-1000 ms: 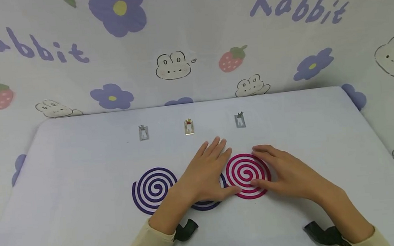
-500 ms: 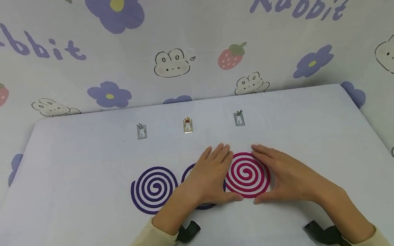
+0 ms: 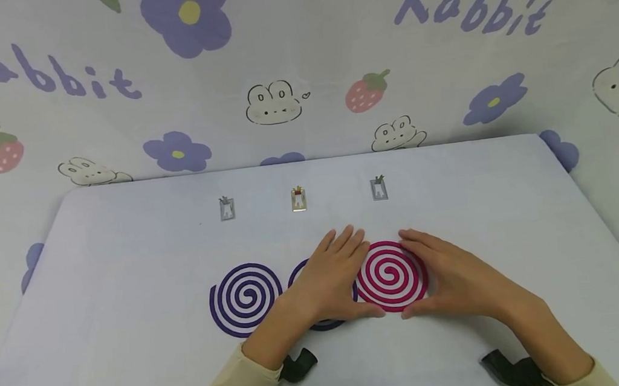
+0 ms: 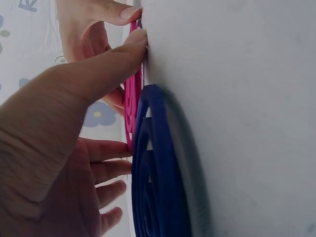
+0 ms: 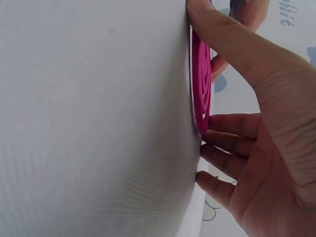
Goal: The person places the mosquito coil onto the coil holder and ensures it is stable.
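Note:
A pink spiral coil (image 3: pixel 389 276) lies flat on the white table between my two hands. My left hand (image 3: pixel 330 282) has its thumb and forefinger spread along the coil's left edge, with its palm over a dark blue spiral coil (image 4: pixel 160 173) that is partly hidden in the head view. From the other side, my right hand (image 3: pixel 452 272) touches the pink coil's right edge, thumb at the bottom and fingers at the top. Both hands' fingers are fairly straight. Farther left lies a second dark blue spiral coil (image 3: pixel 246 300), apart from my fingers.
Across the back of the table (image 3: pixel 128 249) lie three small metal pieces: a silver one (image 3: pixel 227 209), a gold one (image 3: pixel 298 200) with red on it, and another silver one (image 3: pixel 379 189). A printed cloth (image 3: pixel 308 35) hangs behind the table.
My right thumb has moved from over the pink coil down to its lower edge. My left fingertips have drawn back slightly toward the coil's edge. The coil has barely moved.

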A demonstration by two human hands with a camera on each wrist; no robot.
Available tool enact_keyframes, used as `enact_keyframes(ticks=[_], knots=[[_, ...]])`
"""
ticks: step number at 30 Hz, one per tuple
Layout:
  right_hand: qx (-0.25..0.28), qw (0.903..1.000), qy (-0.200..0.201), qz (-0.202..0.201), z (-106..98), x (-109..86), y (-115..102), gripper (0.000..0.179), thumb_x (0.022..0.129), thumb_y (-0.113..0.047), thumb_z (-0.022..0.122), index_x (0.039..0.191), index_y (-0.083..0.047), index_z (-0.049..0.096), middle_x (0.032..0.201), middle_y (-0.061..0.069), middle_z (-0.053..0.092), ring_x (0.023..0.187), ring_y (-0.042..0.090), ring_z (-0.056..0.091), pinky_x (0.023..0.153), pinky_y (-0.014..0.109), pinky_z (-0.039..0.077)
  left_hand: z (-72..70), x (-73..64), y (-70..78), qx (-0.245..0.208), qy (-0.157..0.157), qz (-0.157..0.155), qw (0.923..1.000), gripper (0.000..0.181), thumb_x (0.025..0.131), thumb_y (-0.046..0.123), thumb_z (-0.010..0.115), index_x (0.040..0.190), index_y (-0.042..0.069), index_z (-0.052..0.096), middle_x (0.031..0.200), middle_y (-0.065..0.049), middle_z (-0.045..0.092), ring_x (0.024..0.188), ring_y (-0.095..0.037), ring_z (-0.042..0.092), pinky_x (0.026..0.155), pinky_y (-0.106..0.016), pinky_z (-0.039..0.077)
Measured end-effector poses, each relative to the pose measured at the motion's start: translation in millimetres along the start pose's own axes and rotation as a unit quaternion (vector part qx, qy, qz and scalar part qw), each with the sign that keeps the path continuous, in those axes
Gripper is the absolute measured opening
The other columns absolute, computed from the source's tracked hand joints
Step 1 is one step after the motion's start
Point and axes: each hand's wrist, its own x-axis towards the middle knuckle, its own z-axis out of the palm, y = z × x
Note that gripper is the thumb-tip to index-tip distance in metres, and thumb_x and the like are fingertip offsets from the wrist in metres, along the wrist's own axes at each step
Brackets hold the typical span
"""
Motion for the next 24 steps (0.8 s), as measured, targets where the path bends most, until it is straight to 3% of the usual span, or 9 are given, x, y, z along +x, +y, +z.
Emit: enact_keyframes(ticks=[9,16,19,24], knots=[[0.024,0.9996,0.013,-0.003,-2.8,0.0,4.0,0.119,0.064,-0.066,0.095,0.155,-0.006,0.047,0.155,0.012,0.056,0.141,0.034,0.058,0.106,0.054,0.058,1.0,2.3,-1.4,-0.009,0.018,0.014,0.9997,0.110,0.083,0.073,0.073,0.165,0.012,0.034,0.175,-0.008,0.032,0.167,-0.027,0.017,0.137,-0.046,0.014],[0.021,0.9994,0.028,-0.005,-13.4,8.3,2.9,0.112,0.064,-0.061,0.097,0.152,-0.010,0.051,0.137,0.004,0.063,0.127,0.023,0.064,0.101,0.050,0.062,-7.7,5.3,-6.6,-0.033,0.052,0.006,0.9981,0.108,0.083,0.068,0.077,0.163,0.010,0.036,0.175,-0.010,0.032,0.168,-0.027,0.016,0.137,-0.045,0.014],[0.026,0.9991,0.031,-0.007,-19.0,14.9,0.9,0.111,0.065,-0.056,0.099,0.152,-0.008,0.050,0.135,0.003,0.063,0.122,0.019,0.065,0.099,0.046,0.063,-13.8,6.2,-10.4,-0.043,0.066,0.000,0.9969,0.105,0.082,0.065,0.080,0.161,0.010,0.039,0.168,-0.008,0.043,0.163,-0.026,0.028,0.137,-0.044,0.019],[0.039,0.9985,0.038,-0.006,-27.3,25.3,-2.3,0.109,0.065,-0.048,0.101,0.152,-0.006,0.050,0.135,0.005,0.062,0.119,0.019,0.065,0.096,0.043,0.064,-26.0,8.9,-14.7,-0.048,0.081,-0.003,0.9956,0.103,0.081,0.063,0.083,0.158,0.007,0.043,0.150,-0.006,0.058,0.143,-0.024,0.050,0.127,-0.042,0.040]])
